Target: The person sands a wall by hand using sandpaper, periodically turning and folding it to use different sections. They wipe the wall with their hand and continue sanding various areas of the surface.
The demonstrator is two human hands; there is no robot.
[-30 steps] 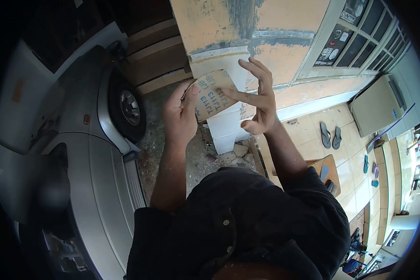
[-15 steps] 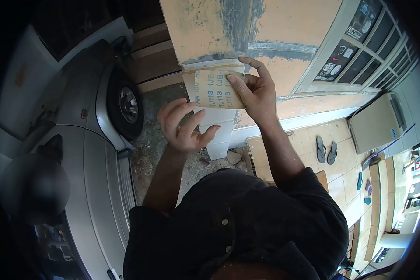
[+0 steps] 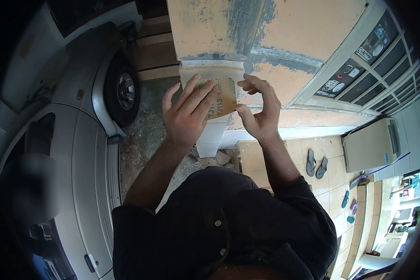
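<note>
A sheet of sandpaper [image 3: 226,99] is held up before me, its tan back with blue "TJ113" print facing me. My left hand [image 3: 187,114] lies over its left part, fingers on the printed side and the thumb hidden behind. At the right edge is my right hand [image 3: 264,114], its thumb and fingers apart in a curve, the thumb tip close by the sheet's lower right corner. Beyond the sheet stands a pillar or wall end with a white ledge [image 3: 210,64] and white lower tiles [image 3: 209,142].
The wall [image 3: 296,28] carries peach paint with grey patches. A silver car [image 3: 86,158] stands close on my left. To the right are a window [image 3: 359,70], grey flip-flops [image 3: 311,162] on a tiled floor, and a beige box-like appliance [image 3: 368,147]. Broken tile pieces [image 3: 223,157] lie below.
My left hand has moved up onto the sandpaper and taken hold of it. The right thumb and fingers have come off the printed face to its right edge. The sheet is tilted and bent differently.
</note>
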